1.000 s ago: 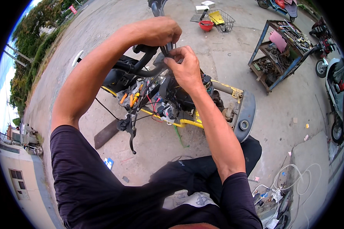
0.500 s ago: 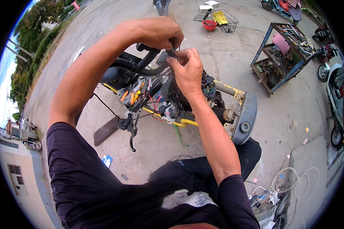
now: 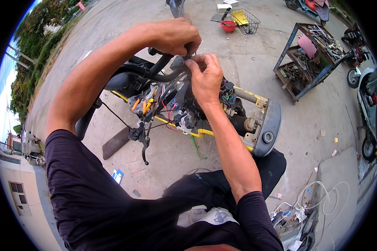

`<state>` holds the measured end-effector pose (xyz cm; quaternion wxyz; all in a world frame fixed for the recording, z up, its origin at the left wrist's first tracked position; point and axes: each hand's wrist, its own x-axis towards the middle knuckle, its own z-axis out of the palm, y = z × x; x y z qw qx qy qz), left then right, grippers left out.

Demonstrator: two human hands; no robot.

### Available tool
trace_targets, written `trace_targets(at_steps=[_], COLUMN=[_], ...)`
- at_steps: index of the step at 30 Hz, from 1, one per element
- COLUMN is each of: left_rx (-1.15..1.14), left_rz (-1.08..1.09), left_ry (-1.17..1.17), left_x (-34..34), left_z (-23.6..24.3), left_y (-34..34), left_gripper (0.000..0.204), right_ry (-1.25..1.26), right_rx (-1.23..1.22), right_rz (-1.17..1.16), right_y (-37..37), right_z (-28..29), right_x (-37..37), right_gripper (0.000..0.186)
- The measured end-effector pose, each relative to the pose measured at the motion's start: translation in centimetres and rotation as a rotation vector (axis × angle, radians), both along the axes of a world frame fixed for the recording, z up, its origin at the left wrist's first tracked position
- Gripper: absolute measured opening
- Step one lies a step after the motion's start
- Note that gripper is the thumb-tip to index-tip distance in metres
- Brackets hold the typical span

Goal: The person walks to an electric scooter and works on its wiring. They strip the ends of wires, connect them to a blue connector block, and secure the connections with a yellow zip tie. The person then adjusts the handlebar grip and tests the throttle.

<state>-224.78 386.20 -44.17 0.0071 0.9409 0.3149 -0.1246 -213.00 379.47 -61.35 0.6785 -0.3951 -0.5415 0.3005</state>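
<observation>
Both my hands are meeting at the top of the stripped scooter's handlebar, which is running leftward and down from my fingers. My left hand is curling shut over the bar's upper end, knuckles up. My right hand is sitting just below and beside it, thumb and fingertips pinching closed on a small dark fitting there; I cannot tell exactly what it is. The fitting is lying between both hands, nearer the right one. Below, the loose wiring bundle is hanging exposed, with the brake lever dangling underneath.
</observation>
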Motion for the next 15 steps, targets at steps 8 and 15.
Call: trace_targets(at_steps=[8, 15], left_rx=[0.177, 0.256], left_rz=[-0.175, -0.166], left_ry=[0.081, 0.07], left_x=[-0.7, -0.9], left_z=[-1.3, -1.7], left_y=[-0.6, -0.3], left_gripper=[0.021, 0.017], right_ry=[0.05, -0.127], right_rx=[-0.086, -0.039], right_rz=[0.038, -0.063], right_y=[-0.9, -0.9], right_z=[0.2, 1.3], right_x=[0.1, -0.2], right_gripper=[0.016, 0.021])
